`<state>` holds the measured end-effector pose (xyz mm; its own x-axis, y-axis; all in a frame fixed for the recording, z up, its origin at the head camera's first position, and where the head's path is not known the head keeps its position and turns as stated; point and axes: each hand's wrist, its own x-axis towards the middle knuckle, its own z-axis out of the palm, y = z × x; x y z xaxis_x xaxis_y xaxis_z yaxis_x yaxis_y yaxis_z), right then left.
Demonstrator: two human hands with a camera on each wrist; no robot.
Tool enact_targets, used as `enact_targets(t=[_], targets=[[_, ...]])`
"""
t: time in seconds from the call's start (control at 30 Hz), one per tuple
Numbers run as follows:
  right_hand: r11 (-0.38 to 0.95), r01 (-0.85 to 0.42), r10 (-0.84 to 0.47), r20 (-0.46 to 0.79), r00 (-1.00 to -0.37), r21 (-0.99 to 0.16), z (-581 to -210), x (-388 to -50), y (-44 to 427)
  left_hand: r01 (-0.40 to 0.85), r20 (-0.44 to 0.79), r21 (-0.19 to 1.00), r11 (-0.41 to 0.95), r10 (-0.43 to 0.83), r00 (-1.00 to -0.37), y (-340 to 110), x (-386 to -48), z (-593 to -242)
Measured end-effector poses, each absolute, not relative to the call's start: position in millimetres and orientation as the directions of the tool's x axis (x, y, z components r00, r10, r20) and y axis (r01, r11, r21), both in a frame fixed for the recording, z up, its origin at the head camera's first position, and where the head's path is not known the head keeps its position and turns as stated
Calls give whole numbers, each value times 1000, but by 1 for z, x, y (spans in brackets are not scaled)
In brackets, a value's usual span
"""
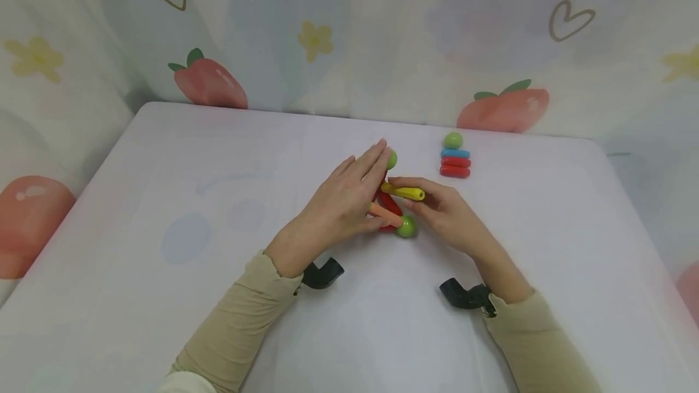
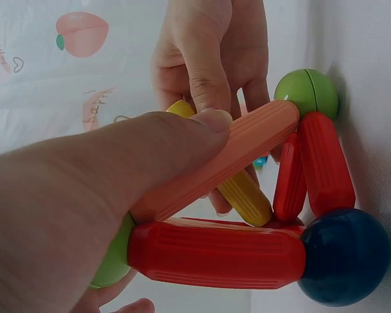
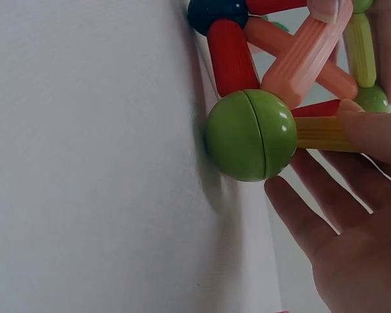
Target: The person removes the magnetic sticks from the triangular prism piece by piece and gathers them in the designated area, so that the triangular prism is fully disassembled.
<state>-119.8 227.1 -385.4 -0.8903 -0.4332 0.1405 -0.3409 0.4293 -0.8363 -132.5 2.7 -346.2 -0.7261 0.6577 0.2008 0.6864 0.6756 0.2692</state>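
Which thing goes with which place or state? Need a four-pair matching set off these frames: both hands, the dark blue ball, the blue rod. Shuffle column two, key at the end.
Things
1. left hand
2. dark blue ball
3. right hand
4. blue rod

Place or state
A. pinches a yellow rod
B. lies between a loose green ball and two loose red rods
C. has its thumb on an orange rod
D. touches the ends of joined red rods

Pairs: 1-C, 2-D, 3-A, 4-B
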Motion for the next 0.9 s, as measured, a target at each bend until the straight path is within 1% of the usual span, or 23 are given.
enact_targets(t=[0.27,0.6,0.7,0.9], targets=[[458,-307,-414,105,-904,-834,-387,-119,227,702,240,271,659,660,-712,2,-134,-348],[445,-284,-405,92,-910,-849,-392,-121,227,706,255,268,656,659,-708,2,-134,-349],[467,-305,-396,111,-911,-830,-392,-121,226,708,258,258,657,659,-706,2,-134,-349],[510,-384,-389,191,-901,-770,-394,-119,224,713,263,247,657,662,-702,2,-134,-349]])
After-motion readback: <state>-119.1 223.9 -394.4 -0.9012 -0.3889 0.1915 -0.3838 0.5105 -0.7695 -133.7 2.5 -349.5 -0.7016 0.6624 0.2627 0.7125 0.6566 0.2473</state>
